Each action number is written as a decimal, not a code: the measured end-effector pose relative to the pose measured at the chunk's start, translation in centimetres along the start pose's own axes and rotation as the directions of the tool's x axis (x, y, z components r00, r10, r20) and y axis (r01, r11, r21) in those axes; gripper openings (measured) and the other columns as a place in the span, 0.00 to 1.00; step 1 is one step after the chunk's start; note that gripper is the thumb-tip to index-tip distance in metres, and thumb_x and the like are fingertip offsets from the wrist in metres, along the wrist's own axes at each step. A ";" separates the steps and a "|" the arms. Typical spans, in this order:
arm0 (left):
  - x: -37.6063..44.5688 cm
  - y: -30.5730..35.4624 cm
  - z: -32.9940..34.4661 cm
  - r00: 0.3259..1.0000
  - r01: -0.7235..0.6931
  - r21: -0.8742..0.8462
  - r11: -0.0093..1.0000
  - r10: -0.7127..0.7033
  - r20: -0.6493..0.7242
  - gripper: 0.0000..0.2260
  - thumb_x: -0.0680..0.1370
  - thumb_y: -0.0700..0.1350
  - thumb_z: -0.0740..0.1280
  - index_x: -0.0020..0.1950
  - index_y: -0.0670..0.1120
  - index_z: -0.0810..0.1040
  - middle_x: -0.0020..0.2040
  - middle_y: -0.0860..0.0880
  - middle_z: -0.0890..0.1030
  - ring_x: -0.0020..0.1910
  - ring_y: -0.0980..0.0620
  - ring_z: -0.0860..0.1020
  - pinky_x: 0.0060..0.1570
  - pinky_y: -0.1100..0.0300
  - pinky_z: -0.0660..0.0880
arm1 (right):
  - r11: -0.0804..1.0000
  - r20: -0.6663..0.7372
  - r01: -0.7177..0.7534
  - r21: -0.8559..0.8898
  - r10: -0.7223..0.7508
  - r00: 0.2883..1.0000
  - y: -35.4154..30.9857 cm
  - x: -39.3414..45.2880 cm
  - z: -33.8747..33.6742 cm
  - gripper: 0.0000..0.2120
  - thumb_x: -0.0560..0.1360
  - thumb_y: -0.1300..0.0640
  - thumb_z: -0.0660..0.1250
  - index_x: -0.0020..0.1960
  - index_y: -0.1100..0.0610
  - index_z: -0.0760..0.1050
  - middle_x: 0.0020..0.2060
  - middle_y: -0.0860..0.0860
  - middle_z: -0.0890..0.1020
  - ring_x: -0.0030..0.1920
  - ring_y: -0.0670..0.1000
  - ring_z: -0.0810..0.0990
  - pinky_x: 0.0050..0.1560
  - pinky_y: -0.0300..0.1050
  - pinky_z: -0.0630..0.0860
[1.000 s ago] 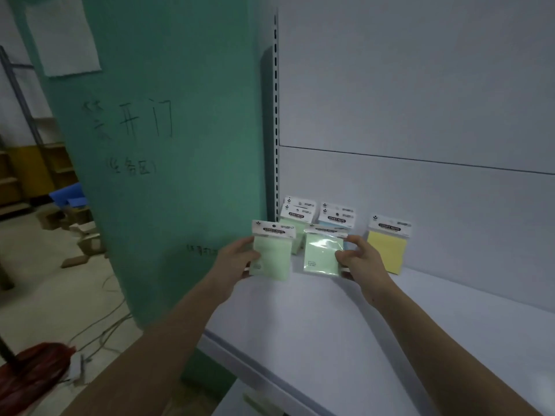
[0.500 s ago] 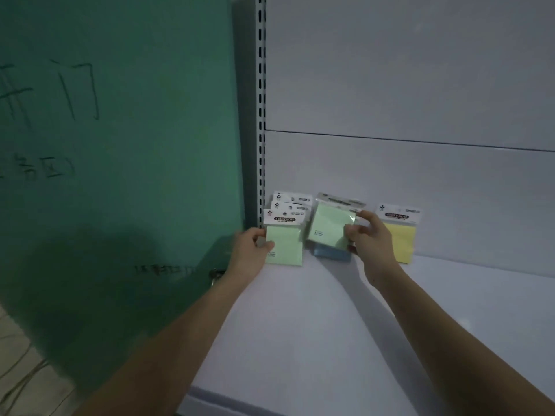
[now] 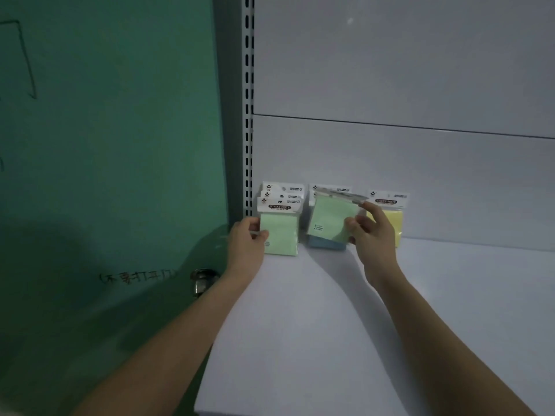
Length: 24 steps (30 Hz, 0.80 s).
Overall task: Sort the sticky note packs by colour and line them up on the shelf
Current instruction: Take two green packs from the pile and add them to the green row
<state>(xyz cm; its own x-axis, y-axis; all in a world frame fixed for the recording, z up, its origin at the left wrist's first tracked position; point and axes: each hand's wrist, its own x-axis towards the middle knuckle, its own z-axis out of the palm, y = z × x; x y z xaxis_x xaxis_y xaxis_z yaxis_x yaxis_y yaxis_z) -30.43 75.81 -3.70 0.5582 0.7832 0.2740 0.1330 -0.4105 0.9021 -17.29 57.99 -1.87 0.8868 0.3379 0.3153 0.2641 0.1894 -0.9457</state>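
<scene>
Both hands reach forward over the white shelf (image 3: 300, 325) on bare, nearly straight forearms. The left hand (image 3: 244, 244) is turned thumb-up, its thumb and fingers pinched on the left edge of the front green pack (image 3: 280, 234), which stands upright with its lower edge on the shelf. Behind this pack, two more white header cards (image 3: 283, 190) show in a stepped row against the back panel (image 3: 390, 163), close beside the slotted metal upright (image 3: 248, 115); the colour of the pads behind cannot be told.

The right hand (image 3: 371, 235) is held a little higher, wrist slightly bent, fingers curled around the right edge of a second green pack (image 3: 332, 220). That pack is tilted, its top leaning to the right, and it sits in front of a blue pack (image 3: 326, 244) whose lower edge shows beneath it on the shelf. Whether the tilted pack touches the blue one cannot be told.

Just right of the hand a yellow pack (image 3: 392, 217) stands upright against the back panel, partly hidden by the fingers.

Each pack is a square pad in glossy clear wrap under a white printed header card. The shelf and back panel are smooth, matte and pale. To the left is a green door (image 3: 105, 145) with handwritten marks and a round metal knob (image 3: 202, 279).
</scene>
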 end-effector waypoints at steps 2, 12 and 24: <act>-0.1 -0.1 0.1 1.000 -0.012 0.018 1.000 0.012 -0.014 0.09 0.78 0.38 0.67 0.57 0.44 0.77 0.57 0.46 0.75 0.45 0.56 0.77 0.40 0.72 0.71 | 1.000 0.020 0.014 -0.001 -0.014 1.000 0.3 -0.1 -0.3 0.17 0.75 0.65 0.66 0.50 0.42 0.76 0.37 0.52 0.76 0.39 0.51 0.73 0.44 0.51 0.74; -0.8 -0.1 -0.1 0.999 -0.015 -0.111 0.994 0.011 -0.033 0.16 0.75 0.35 0.69 0.62 0.43 0.76 0.42 0.51 0.78 0.40 0.54 0.78 0.38 0.67 0.74 | 1.000 0.056 -0.003 0.022 0.002 0.998 0.5 -0.4 -0.2 0.19 0.75 0.66 0.66 0.48 0.41 0.77 0.33 0.47 0.77 0.38 0.51 0.75 0.42 0.48 0.74; -5.2 0.9 -3.4 0.964 -0.260 0.223 0.940 0.237 0.122 0.11 0.78 0.43 0.66 0.60 0.50 0.76 0.55 0.55 0.75 0.56 0.54 0.73 0.59 0.56 0.71 | 0.980 0.153 -0.196 0.030 0.189 0.970 -0.5 -1.7 2.8 0.13 0.75 0.64 0.68 0.54 0.48 0.75 0.39 0.52 0.83 0.40 0.49 0.83 0.39 0.42 0.81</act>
<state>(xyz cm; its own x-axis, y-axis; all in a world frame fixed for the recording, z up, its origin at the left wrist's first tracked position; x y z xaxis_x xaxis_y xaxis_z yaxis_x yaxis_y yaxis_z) -36.01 72.97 -3.19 0.6693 0.6005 0.4376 0.1627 -0.6931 0.7023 -19.99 59.93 -1.75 0.8523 0.5042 0.1389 0.0738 0.1469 -0.9864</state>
